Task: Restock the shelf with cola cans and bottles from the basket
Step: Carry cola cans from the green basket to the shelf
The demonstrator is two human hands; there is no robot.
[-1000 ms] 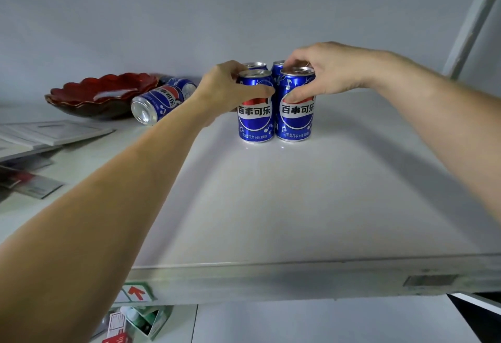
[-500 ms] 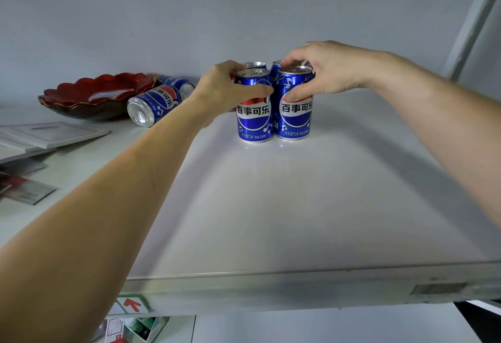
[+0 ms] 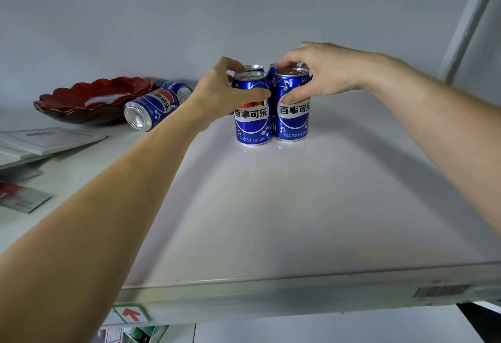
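- The left arm reaches in from the lower left, bare forearm stretched forward and up.
- The left hand curls round the left front can, thumb across its face, fingers behind the rim.
- The right arm comes in from the right edge, wrist roughly level.
- The right hand grips the right front can from above and beside, thumb on its front.
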